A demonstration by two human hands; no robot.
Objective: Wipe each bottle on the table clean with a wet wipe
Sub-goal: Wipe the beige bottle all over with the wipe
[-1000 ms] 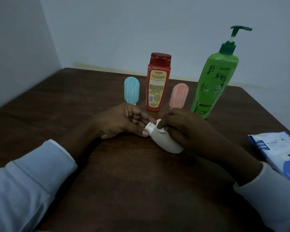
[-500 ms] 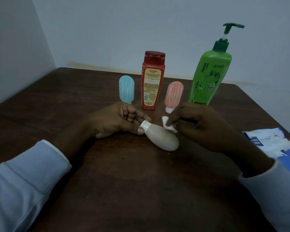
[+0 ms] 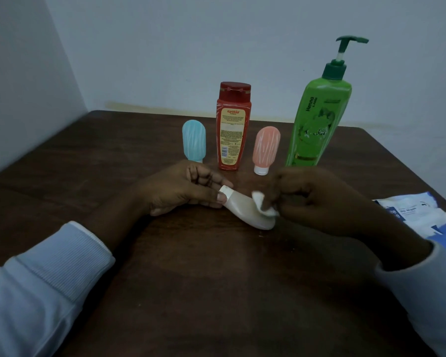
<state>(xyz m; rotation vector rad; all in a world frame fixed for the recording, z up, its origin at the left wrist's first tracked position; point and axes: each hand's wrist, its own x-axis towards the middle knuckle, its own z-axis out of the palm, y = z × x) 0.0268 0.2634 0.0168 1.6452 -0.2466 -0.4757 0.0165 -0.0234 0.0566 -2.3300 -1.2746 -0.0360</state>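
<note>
white wadded wipe [image 3: 261,202], smooth cream bottle [image 3: 242,207]

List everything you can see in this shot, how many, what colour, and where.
table: 1, dark brown, in a wall corner
green pump bottle: 1, green, upright, back right
red bottle: 1, red, upright, back centre
blue bottle: 1, light blue, standing left of the red bottle
pink bottle: 1, pink, standing cap-down between the red and green bottles
cream bottle: 1, cream, lying between the hands
wet wipe: 1, white, against the cream bottle
wipes pack: 1, white and blue, right edge
left hand: 1, pinches the cream bottle's cap
right hand: 1, holds the wet wipe
sleeves: 2, pale blue, on both forearms
</note>
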